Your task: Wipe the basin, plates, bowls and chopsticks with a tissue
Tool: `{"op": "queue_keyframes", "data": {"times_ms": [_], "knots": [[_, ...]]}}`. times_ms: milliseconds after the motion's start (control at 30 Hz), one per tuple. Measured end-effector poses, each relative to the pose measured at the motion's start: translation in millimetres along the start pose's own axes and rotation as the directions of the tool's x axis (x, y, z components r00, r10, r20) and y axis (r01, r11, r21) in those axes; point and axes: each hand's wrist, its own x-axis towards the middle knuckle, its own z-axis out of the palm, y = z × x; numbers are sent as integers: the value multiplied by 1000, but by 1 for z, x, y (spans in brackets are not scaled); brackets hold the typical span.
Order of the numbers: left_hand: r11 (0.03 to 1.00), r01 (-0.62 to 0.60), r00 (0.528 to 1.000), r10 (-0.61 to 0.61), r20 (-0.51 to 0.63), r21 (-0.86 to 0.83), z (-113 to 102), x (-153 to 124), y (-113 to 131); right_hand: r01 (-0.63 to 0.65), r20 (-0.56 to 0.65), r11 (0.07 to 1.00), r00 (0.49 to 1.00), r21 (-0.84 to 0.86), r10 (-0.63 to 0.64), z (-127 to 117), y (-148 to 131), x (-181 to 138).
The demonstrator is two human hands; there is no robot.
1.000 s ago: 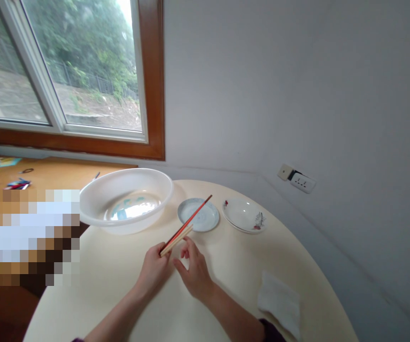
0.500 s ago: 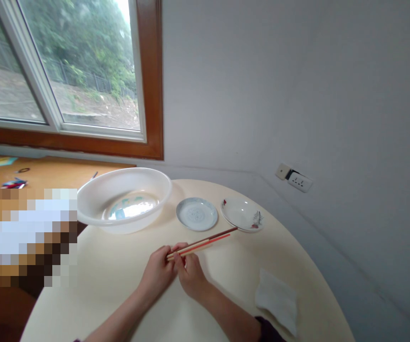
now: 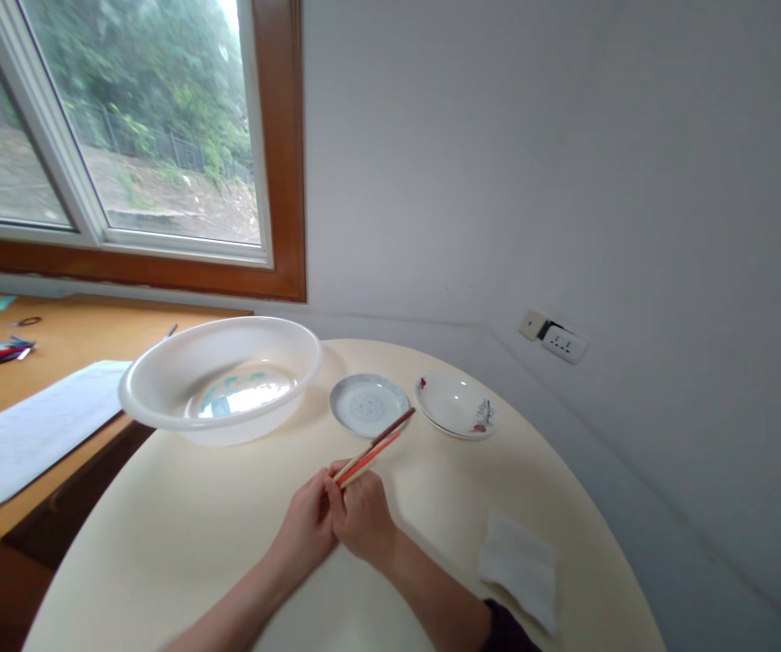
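A small bundle of chopsticks (image 3: 377, 445), with dark brown and orange-red ends, slants up and to the right out of my hands. Both hands are closed together around its near ends, just above the table. My left hand (image 3: 309, 514) grips from the left, its fingers partly hidden. Pressed against it, my right hand (image 3: 364, 518) wraps the sticks from the right. Beyond the hands lies a pale blue-grey plate (image 3: 368, 406); the brown tips overlap its right edge in view. Right of it sits a white dish (image 3: 454, 404) with red flower marks.
A large translucent plastic basin (image 3: 133, 400) stands at the table's left back. A folded white cloth (image 3: 519, 570) lies at the right on the round cream table (image 3: 159, 543). Left is a wooden desk (image 3: 91, 330) with white paper (image 3: 43, 430) and pens. Wall and window bound the far side.
The chopsticks have swung to a steeper slant, and less of their length sticks out of my hands. The tips have moved left, away from the white dish. The view has shifted slightly.
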Motion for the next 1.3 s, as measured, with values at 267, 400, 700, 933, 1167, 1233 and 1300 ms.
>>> {"op": "queue_keyframes", "data": {"times_ms": [267,400,700,933,1167,1233,1300], "knots": [[1000,19,1000,-18,-2,18,-5,-1,5,23,-18,989,999,-149,-26,-1,8,4],[998,60,998,-59,30,-37,-6,0,6,17,12,981,1000,-192,-15,-2,8,3],[994,109,993,-109,33,17,-7,0,0,-45,150,976,986,-215,79,1,9,1],[991,124,991,-127,46,53,-6,-2,-3,-88,229,970,963,-227,140,3,9,1],[992,85,996,-88,34,97,-5,1,-6,-101,250,982,958,-160,139,1,7,2],[992,49,998,-52,23,118,-6,3,-6,-121,265,982,951,-142,156,-1,5,2],[990,12,1000,-14,12,143,-6,3,-6,-149,286,979,940,-142,184,-2,4,2]]}}
